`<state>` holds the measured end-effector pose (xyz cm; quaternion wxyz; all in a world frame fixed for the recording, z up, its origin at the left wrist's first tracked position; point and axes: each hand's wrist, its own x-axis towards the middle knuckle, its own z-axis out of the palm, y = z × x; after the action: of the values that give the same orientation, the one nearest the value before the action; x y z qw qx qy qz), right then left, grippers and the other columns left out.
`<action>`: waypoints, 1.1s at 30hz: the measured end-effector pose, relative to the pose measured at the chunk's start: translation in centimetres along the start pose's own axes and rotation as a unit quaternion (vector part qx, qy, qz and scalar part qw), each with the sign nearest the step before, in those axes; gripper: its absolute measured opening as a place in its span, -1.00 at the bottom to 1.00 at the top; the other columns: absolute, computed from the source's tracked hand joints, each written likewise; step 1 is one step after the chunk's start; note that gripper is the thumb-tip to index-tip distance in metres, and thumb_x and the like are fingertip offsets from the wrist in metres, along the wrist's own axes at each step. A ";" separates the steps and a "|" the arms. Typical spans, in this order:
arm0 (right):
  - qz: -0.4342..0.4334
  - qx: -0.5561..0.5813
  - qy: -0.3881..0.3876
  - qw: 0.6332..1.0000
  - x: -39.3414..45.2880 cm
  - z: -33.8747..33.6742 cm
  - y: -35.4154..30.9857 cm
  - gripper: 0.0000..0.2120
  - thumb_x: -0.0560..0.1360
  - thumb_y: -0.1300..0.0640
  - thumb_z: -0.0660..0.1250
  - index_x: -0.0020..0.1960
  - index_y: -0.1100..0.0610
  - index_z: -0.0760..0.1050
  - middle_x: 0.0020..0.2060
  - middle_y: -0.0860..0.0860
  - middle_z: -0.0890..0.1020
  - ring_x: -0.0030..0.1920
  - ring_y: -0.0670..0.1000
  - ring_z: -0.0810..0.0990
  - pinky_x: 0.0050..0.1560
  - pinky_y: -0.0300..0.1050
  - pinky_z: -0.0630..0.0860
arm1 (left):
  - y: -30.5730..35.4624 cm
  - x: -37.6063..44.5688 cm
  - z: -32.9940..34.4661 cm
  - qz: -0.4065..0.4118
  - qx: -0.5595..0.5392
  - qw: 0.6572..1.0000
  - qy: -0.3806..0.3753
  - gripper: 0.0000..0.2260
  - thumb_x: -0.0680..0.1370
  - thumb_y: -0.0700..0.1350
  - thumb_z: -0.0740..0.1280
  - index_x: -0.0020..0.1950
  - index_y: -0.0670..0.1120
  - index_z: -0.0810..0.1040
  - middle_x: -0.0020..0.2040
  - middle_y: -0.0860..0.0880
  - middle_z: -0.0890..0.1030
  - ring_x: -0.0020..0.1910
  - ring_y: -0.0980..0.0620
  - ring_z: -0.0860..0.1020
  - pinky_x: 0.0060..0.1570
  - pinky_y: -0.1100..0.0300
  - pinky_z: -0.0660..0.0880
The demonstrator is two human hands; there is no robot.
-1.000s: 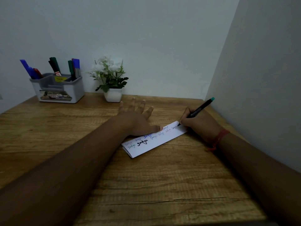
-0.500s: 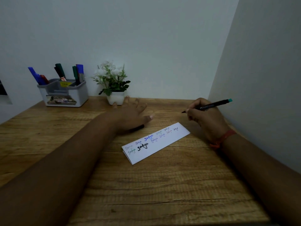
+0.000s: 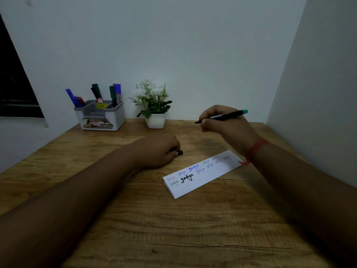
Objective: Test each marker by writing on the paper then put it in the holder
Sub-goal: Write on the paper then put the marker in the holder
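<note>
- The right hand (image 3: 222,122) is pinching an uncapped pen (image 3: 222,116) in its curled fingers, lifted off the desk (image 3: 173,229) toward the far right corner, with the bare tip pointing left and the teal end toward the right wall.
- The left hand (image 3: 160,151) is curling over a small dark piece, probably the cap (image 3: 179,153), pressing it against the desk near the middle; only its end is showing.
- The paper (image 3: 202,175) is lying loose, just nearer than both hands, with nothing holding it down.
- If the cap is picked up by its very end, it could be slipping out or rolling off across the wood.
- Capping needs the tip meeting the cap squarely; a miss could be inking the fingers.
- The right forearm is hanging over the paper's far end, so a low sweep could be smearing fresh writing or dragging the sheet.
- The holder (image 3: 100,118) is standing at the far left edge, already crowded with markers (image 3: 115,93); a careless drop could be knocking it or the little plant (image 3: 152,105) beside it.
</note>
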<state>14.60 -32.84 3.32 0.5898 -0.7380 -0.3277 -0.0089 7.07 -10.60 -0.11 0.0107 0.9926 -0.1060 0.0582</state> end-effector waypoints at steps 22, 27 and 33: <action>0.003 0.165 -0.048 0.985 -1.0 1.1 2.0 -0.91 0.60 0.29 0.32 -0.07 0.30 0.52 -0.19 0.20 0.66 -0.19 0.12 0.65 -0.13 -0.03 0.64 | 1.2 -0.6 0.7 0.035 -0.139 0.968 0.208 -0.90 0.64 -0.14 0.26 0.06 0.07 0.40 -0.02 0.13 0.34 -0.10 0.26 0.30 -0.14 0.41 0.26; 0.003 0.136 -0.054 0.989 -1.2 1.3 2.0 -0.91 0.57 0.30 0.36 -0.07 0.33 0.53 -0.22 0.16 0.66 -0.21 0.12 0.66 -0.10 0.02 0.65 | 1.7 -0.7 0.6 0.051 -0.125 0.970 0.202 -0.88 0.63 -0.10 0.28 0.04 0.11 0.38 -0.02 0.14 0.36 -0.09 0.23 0.33 -0.14 0.39 0.27; -0.024 0.076 -0.066 0.995 -1.4 1.3 2.0 -0.85 0.52 0.29 0.45 -0.07 0.29 0.48 -0.23 0.17 0.62 -0.22 0.08 0.67 -0.08 0.01 0.67 | 2.3 -0.7 0.6 0.059 -0.122 0.969 0.207 -0.89 0.62 -0.07 0.29 0.02 0.10 0.37 -0.09 0.23 0.35 -0.06 0.24 0.37 -0.17 0.35 0.28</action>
<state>13.98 -32.50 0.63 0.6211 -0.6818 -0.3833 0.0504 5.92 -12.71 -0.73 0.1502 0.9421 -0.1658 0.2500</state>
